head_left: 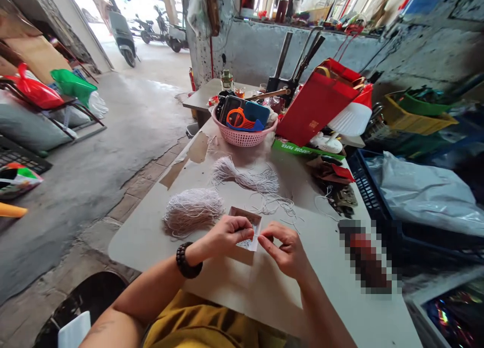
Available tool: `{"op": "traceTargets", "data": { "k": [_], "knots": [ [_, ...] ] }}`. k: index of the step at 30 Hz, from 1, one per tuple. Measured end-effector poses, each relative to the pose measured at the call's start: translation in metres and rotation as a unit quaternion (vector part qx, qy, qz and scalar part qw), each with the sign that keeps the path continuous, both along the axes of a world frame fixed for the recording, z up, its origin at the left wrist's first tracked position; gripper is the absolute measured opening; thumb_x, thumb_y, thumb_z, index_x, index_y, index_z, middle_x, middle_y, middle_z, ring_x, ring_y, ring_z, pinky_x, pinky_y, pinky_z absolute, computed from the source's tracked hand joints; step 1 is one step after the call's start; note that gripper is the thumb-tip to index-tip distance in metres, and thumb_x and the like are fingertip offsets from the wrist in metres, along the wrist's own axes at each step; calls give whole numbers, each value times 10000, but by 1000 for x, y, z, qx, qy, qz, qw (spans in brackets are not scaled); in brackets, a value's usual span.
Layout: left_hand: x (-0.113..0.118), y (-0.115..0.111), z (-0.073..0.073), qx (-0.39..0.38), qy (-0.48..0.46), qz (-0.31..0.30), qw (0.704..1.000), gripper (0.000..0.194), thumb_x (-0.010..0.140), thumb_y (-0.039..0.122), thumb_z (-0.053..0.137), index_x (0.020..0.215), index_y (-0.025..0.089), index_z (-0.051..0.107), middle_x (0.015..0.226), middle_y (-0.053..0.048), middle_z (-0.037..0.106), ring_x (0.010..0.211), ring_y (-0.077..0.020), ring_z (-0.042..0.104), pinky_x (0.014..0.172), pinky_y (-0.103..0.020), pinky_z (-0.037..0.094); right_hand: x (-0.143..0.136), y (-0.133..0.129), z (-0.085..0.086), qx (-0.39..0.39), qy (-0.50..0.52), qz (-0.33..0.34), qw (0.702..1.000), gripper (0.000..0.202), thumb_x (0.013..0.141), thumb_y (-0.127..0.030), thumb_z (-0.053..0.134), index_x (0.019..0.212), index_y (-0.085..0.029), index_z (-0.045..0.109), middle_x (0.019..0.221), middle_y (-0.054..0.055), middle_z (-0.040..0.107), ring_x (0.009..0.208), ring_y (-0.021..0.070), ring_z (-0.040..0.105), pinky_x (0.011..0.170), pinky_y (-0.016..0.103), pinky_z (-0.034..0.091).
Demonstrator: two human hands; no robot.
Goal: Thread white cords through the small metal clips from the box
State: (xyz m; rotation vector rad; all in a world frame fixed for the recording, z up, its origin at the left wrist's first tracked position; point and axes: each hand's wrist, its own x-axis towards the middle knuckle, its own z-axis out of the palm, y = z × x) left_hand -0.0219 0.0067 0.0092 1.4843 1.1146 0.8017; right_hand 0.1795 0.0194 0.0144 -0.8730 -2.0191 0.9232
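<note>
Fingertips pinched closed on left hand (pixel 229 232) and right hand (pixel 283 247), nearly meeting above small open box (pixel 258 220), just below frame centre; any grip too small for me to tell. Box likely sits there to catch bits; cord bundles (pixel 193 209) lie close, left and above.

Small workshop, open to street. Worn pale desk (pixel 143 227) with bundles of white cord (pixel 194 209), pink basket (pixel 244 136) of odds and ends. Plastic crates (pixel 419 116) (pixel 372 186) along right side, one holding white bag (pixel 427 181). Stained, peeling wall (pixel 249 48), cluttered sill (pixel 306 26). Bare concrete floor (pixel 151 116), cracked near desk; filled sacks (pixel 28 123) at left. Scooters (pixel 123 33) by wide doorway, fire extinguisher (pixel 191 79) by wall.
</note>
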Motion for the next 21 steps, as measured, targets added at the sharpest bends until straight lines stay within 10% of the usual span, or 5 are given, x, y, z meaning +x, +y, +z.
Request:
{"op": "traceTargets", "data": {
  "k": [11, 16, 21],
  "knots": [
    [-5, -3, 11, 130, 4, 92, 987, 258, 826, 338, 587, 675, 152, 682, 599, -31, 648, 550, -124, 531, 551, -233, 412, 9, 20, -19, -118, 62, 12, 991, 295, 880, -446, 607, 739, -207, 708, 695, 29, 656, 655, 162, 579, 625, 295, 440],
    [-48, 0, 32, 180, 288, 320, 885, 237, 866, 350, 556, 796, 235, 752, 795, -42, 716, 737, -199, 627, 646, -290, 447, 29, 46, -37, 28, -237, -249, 939, 189, 871, -316, 599, 948, -222, 743, 1029, 99, 701, 960, 262, 585, 781, 374, 393],
    [-74, 2, 33, 98, 480, 285, 824, 192, 849, 351, 606, 827, 271, 779, 925, -68, 706, 978, -296, 589, 788, -378, 468, 25, 55, -37, 66, -439, -261, 857, 172, 887, -204, 578, 826, -204, 738, 924, 69, 724, 944, 242, 582, 732, 339, 313]
  ]
}}
